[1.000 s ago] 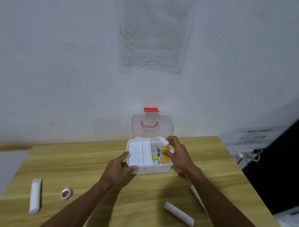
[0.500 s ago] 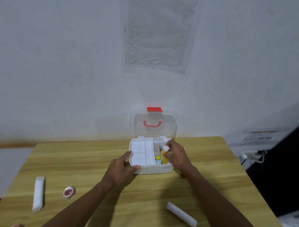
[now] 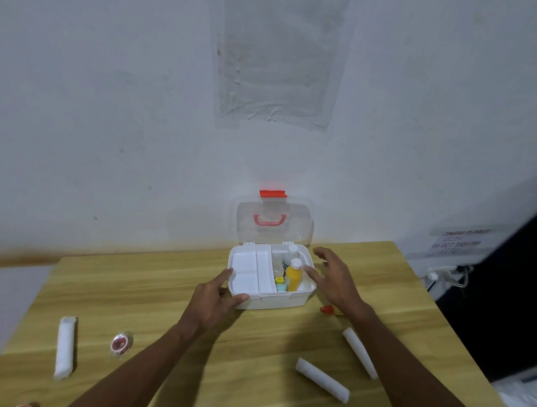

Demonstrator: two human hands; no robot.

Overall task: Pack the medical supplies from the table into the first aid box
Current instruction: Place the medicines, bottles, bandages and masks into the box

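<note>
The white first aid box (image 3: pixel 275 300) stands open at the table's far middle, its clear lid (image 3: pixel 274 220) upright against the wall. Inside its right compartment stand a yellow bottle (image 3: pixel 295 275) and a white bottle (image 3: pixel 290 255); a white tray insert (image 3: pixel 250 271) fills the left side. My left hand (image 3: pixel 215 301) grips the box's front left corner. My right hand (image 3: pixel 334 277) hovers open just right of the yellow bottle, fingers spread, holding nothing. Three white gauze rolls lie on the table: one (image 3: pixel 65 346) at left, two (image 3: pixel 322 384) (image 3: pixel 359 352) at right.
A small round red-and-clear tape case (image 3: pixel 121 344) lies left of centre. A small red item (image 3: pixel 327 309) sits by the box's right front, partly under my wrist. Another reddish item (image 3: pixel 26 405) peeks at the bottom left edge. The wooden table (image 3: pixel 152 290) ends at right beside cables.
My right hand set the yellow bottle upright in the box and let go, drawing back to the right with fingers spread. My left hand stayed on the box.
</note>
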